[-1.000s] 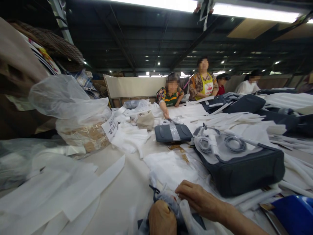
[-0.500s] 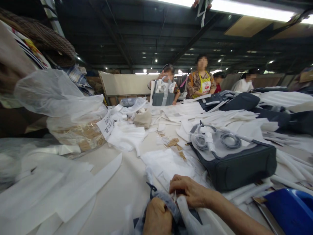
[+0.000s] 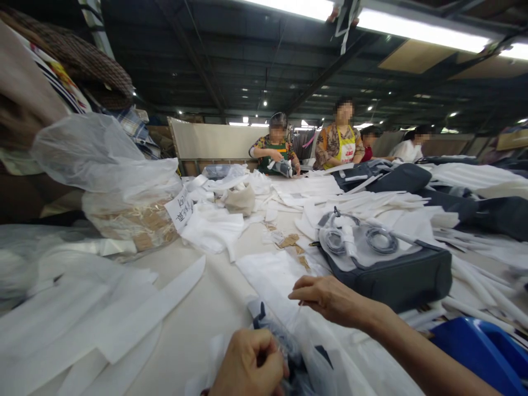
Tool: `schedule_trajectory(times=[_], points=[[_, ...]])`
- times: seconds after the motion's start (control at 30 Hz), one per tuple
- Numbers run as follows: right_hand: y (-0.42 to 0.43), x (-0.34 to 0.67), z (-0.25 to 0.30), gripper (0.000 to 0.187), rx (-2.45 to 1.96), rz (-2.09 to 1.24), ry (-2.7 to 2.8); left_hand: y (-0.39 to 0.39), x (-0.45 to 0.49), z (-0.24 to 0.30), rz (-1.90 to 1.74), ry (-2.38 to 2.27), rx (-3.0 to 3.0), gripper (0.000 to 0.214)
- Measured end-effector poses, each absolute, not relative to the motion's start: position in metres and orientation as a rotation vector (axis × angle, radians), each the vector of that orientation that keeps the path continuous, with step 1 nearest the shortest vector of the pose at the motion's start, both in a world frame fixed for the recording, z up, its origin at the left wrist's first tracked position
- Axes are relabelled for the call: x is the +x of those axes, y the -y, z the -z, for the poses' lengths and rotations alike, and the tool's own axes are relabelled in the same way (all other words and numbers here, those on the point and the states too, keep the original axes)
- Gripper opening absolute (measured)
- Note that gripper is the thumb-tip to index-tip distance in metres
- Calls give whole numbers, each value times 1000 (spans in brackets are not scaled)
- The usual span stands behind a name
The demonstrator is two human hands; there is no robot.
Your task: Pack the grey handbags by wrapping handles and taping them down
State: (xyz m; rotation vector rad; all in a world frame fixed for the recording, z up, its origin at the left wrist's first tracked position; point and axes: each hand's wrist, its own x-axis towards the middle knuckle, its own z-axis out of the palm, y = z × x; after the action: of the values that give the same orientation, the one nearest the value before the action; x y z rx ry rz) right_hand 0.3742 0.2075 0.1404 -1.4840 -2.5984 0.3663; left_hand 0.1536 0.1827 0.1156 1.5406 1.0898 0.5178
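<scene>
My left hand (image 3: 249, 366) is at the bottom edge, fingers closed round the plastic-wrapped dark grey item (image 3: 280, 344) in front of me. My right hand (image 3: 328, 300) hovers just above and to the right of it, fingers pinched together on the clear plastic wrap (image 3: 305, 330), which stretches up from the item. White foam sheets (image 3: 276, 275) lie on the table right beyond my hands. A dark grey bag (image 3: 388, 272) with coiled straps on top sits to the right of my right hand.
A clear sack of paper scraps (image 3: 127, 209) with a handwritten label stands at the left. White strips (image 3: 124, 319) cover the near left table. A blue bin (image 3: 482, 352) is at the lower right. Several co-workers (image 3: 276, 148) stand at the far end, one handling a grey bag.
My right hand has lifted up and away from the item, drawing the plastic with it. My left hand has shifted lower. The far worker lowered the raised bag to the table.
</scene>
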Motion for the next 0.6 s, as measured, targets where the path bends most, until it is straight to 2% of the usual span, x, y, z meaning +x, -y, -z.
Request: schedule_trajectory(times=[0.1,0.23,0.3,0.43,0.6], points=[[-205,356,-160,35,-1445,-90,2782,-180,152,-124,-724,-1141,1536,20],[-202,334,-177,32,-1397,143,2907,-180,149,-131,-1238,-1155,1569,25],[-198,332,-183,26,-1412,126,2896,-182,149,-130,-1318,-1063,1474,29],[-184,344,-191,19,-1513,74,2761,-185,149,-130,-1166,-859,1128,33],[-164,353,-190,11,-1491,-353,2300,-184,149,-132,-1107,-734,847,25]])
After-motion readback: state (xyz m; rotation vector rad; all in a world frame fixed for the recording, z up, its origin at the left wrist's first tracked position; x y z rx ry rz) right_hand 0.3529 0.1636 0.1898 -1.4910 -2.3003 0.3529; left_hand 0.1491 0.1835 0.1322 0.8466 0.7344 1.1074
